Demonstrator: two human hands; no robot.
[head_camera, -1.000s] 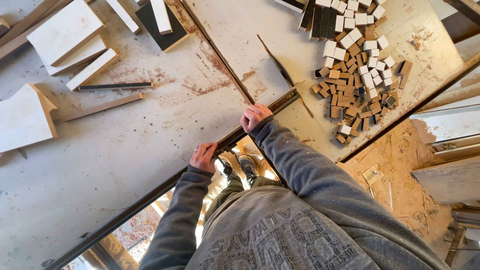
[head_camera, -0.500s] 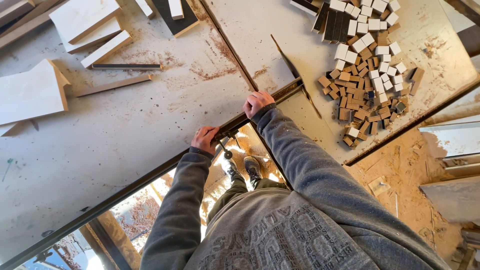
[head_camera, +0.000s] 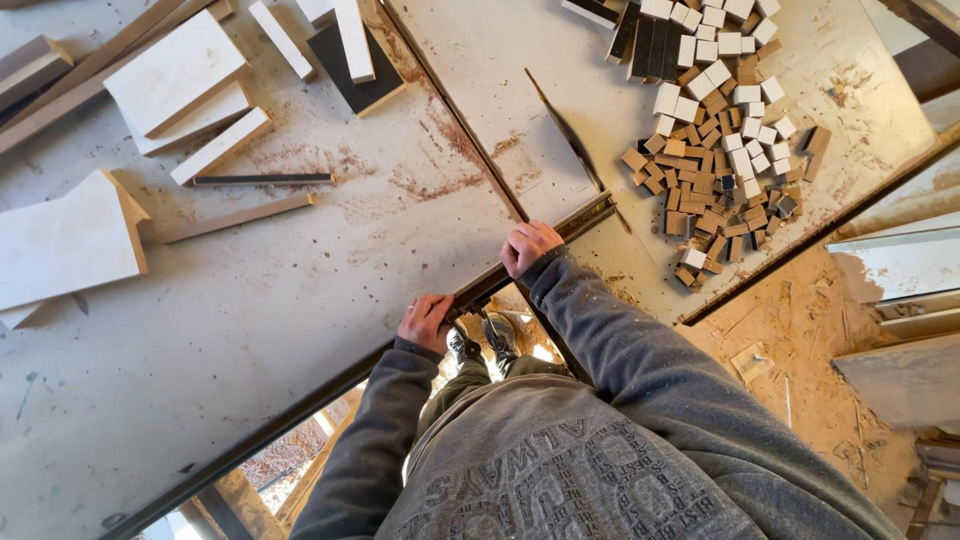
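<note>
both hands, left (head_camera: 425, 322) and right (head_camera: 528, 247), clamped apart on a narrow dark metal-edged strip (head_camera: 520, 268) along the dusty table (head_camera: 300, 300).

A pale, scuffed desk (head_camera: 250, 330) fills most of the view, streaked with rusty stains and lit by warm daylight. Offcut boards (head_camera: 170, 75) lie at its far left corner and small wooden blocks (head_camera: 725, 170) toward its right edge. Beyond the right edge, a sawdust-covered floor (head_camera: 800, 370) carries grey panels (head_camera: 900, 265).
</note>
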